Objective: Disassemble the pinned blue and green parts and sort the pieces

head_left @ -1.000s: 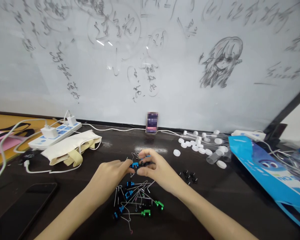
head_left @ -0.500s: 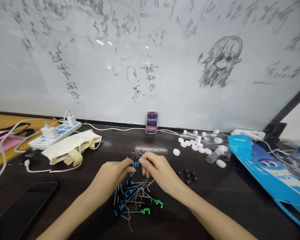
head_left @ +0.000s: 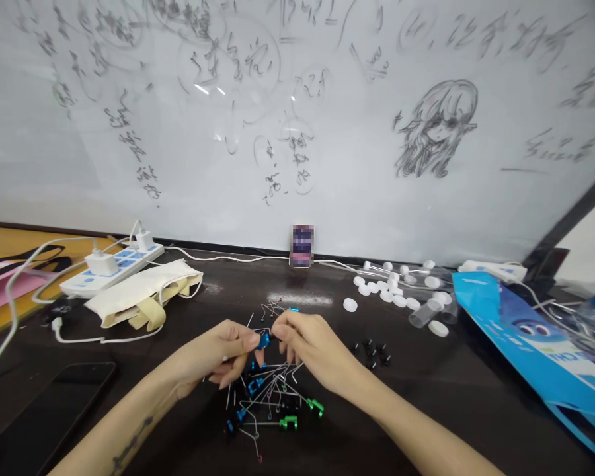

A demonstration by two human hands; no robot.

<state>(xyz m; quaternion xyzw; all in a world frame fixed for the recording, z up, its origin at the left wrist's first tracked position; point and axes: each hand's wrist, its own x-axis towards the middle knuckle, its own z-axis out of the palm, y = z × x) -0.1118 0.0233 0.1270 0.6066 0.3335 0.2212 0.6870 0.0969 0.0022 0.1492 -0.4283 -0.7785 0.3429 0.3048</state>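
Observation:
My left hand [head_left: 223, 354] pinches a small blue metal fitting [head_left: 263, 340] between thumb and forefinger, over the middle of the table. Thin wire shows close beside the fitting. My right hand [head_left: 310, 337] has its fingertips closed right at the fitting's right side; what they hold, if anything, is hidden. Below both hands lies a tangle of bent thin metal wires [head_left: 272, 387] with small coloured rings. Among them are blue fittings [head_left: 254, 385] and green fittings [head_left: 288, 423]. Another blue fitting [head_left: 294, 309] peeks out beyond my right hand, near several fine wires [head_left: 272, 307].
Small black pieces [head_left: 371, 350] lie right of my right hand. Farther back are white caps [head_left: 350, 305] and clear tubes [head_left: 424, 312]. A blue bag [head_left: 515, 337] is at right; a black phone [head_left: 54, 410], cream pouch [head_left: 143, 291] and power strip [head_left: 123, 264] are at left.
My left hand has turned, bringing the blue fitting slightly lower and left. The right fingertips stay close to it. A blue fitting beyond the right hand has come into sight.

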